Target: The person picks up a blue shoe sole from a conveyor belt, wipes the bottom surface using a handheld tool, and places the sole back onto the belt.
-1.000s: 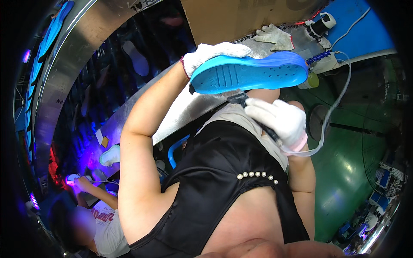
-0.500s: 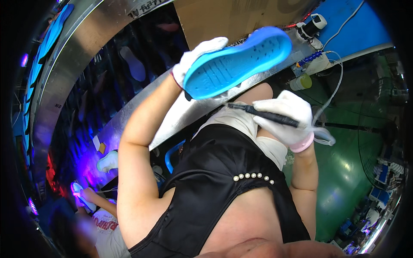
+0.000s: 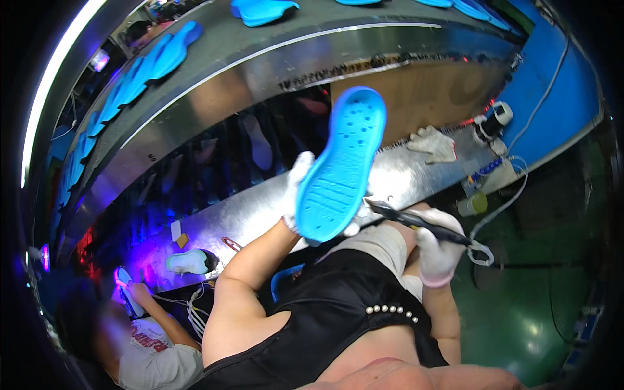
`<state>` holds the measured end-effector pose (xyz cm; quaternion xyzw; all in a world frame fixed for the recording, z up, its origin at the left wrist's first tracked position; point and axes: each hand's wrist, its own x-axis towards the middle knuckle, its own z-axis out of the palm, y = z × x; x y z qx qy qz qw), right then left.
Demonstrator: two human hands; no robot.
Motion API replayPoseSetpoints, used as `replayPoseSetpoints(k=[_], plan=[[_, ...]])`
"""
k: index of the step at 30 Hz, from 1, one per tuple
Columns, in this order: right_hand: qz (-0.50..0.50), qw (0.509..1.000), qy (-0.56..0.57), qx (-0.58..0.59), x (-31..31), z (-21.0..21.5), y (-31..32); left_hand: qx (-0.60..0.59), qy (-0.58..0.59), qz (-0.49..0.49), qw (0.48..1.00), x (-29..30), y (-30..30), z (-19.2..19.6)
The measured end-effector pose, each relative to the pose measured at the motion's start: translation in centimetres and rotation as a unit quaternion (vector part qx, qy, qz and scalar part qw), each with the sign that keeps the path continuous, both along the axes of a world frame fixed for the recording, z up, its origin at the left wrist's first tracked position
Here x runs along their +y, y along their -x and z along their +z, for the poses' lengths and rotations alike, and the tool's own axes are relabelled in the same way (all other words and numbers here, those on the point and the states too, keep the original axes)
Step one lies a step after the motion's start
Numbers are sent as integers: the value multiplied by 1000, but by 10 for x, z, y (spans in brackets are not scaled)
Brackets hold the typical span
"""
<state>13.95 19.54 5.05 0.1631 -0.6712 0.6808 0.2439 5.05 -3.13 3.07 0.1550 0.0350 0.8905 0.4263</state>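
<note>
1. White-gloved, the left hand (image 3: 296, 183) grips a blue shoe sole (image 3: 339, 170) from behind, above the metal bench (image 3: 404, 183), perforated face toward the wearer.
2. Also gloved, the right hand (image 3: 442, 250) is closed around a black-handled tool (image 3: 421, 223), its tip just beside the sole's edge.
3. Farther right, a loose glove (image 3: 434, 144) lies on the bench.
4. More blue soles (image 3: 170, 57) line the ledge (image 3: 312, 21) beyond.

Head-worn fisheye view, facing down, near the wearer's torso (image 3: 325, 312), bench (image 3: 260, 211) beyond, dark corners hard to read
</note>
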Motion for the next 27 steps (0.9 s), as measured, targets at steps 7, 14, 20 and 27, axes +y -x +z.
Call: replayPoseSetpoints(k=[7, 14, 20, 27], plan=[[15, 990, 134, -31, 2, -4, 1, 174, 86, 296, 935, -112, 102, 154], [-18, 990, 114, -83, 9, -20, 14, 300, 541, 548, 564, -141, 130, 196], [6, 973, 184, -141, 12, -28, 20, 278, 880, 376, -77, -237, 83, 188], [-157, 958, 170, -169, 32, -41, 32, 364, 526, 697, 325, -97, 35, 149]])
